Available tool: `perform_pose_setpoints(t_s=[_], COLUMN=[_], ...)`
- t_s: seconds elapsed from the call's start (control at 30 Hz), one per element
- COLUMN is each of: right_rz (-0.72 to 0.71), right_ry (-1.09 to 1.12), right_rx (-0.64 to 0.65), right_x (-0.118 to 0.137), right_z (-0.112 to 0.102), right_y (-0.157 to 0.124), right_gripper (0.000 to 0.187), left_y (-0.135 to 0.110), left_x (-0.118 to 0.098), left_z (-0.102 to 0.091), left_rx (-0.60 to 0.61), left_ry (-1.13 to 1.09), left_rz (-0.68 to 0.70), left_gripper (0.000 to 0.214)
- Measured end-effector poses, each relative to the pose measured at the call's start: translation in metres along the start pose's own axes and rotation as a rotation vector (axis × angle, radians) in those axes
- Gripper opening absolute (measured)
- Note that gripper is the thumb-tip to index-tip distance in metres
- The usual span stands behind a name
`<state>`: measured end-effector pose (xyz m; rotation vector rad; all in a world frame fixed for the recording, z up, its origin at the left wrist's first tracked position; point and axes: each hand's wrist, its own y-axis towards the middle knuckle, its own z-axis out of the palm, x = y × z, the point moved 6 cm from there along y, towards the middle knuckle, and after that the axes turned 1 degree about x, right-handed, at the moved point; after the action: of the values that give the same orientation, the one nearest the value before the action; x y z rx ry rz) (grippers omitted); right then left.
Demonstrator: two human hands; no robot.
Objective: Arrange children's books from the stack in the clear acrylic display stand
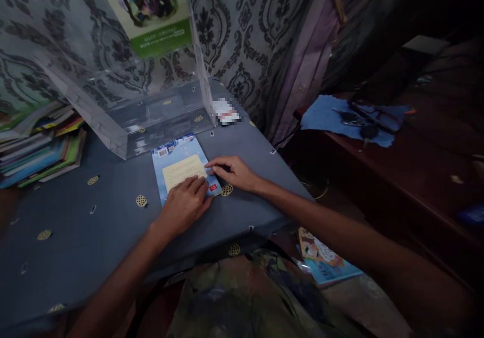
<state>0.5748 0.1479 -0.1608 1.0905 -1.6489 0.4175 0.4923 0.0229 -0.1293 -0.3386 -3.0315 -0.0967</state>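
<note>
A blue book (158, 167) lies on the cloth-covered table with a barcode at its top left and a small red mark at its lower right. On it is a pale yellow rectangle (183, 168) with lines of writing; whether it is a loose note or print, I cannot tell. My left hand (186, 203) rests flat over the lower part of the rectangle and book, fingers stretched out. At the book's right edge, my right hand (235, 172) has its index finger extended to the yellow rectangle's side, thumb apart below it. Neither hand grips anything visible.
Behind the book stands a clear acrylic stand (166, 128). Stacked books (45, 149) sit at the left, and a blurred white item (226, 111) lies right of the stand. Keys and glasses rest on a blue cloth (325, 116) on the dark red table; a colourful book (327, 260) lies lower down.
</note>
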Motion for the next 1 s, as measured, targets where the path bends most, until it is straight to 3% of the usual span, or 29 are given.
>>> perform_pose_setpoints(t_s=[0.77,0.9,1.0], right_rz=[-0.047,-0.076,-0.127], right_ry=[-0.072,-0.140,-0.230], right_rx=[-0.007,-0.004,-0.014], right_x=[0.007,0.010,0.013], right_z=[0.000,0.000,0.001], right_y=[-0.004,-0.007,-0.012], right_gripper=[0.028,0.028,0.028], left_y=[-0.003,-0.002,0.001], left_x=[-0.003,0.010,0.036], left_z=[0.001,-0.002,-0.003], left_rx=[-0.127,-0.045,-0.029], left_ry=[0.004,-0.112,-0.257], left_rz=[0.021,0.016,-0.014], left_gripper=[0.028,0.027,0.031])
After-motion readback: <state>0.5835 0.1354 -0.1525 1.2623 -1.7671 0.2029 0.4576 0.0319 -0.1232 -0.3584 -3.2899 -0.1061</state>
